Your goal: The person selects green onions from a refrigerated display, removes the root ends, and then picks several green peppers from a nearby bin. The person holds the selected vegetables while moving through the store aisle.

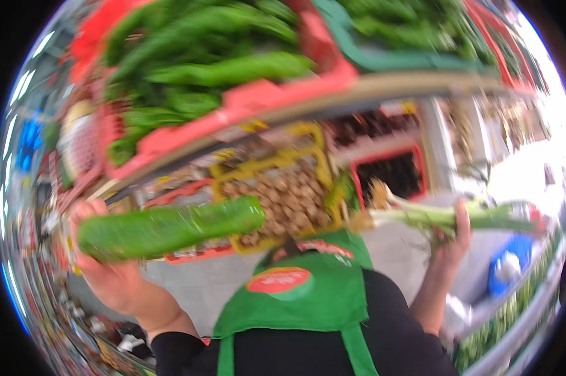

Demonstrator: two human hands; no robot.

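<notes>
My left hand [106,268] grips a long green gourd-like vegetable [170,228] near its left end; it lies roughly level, its free end in front of the yellow crate. On the other side, my right hand [447,239] is closed around a bunch of scallions [419,216], their roots pointing left and the green leaves reaching right. Between the two hands, a yellow crate [330,174] holds small round brown produce [292,197]. The picture is blurred, so fine detail is lost.
Above, a pink crate [264,96] holds long green peppers [231,70], beside a teal crate [405,61] of leafy greens. A red-rimmed crate [424,174] with dark contents stands lower. A blue container [511,265] is at right, near shelved greens [504,319].
</notes>
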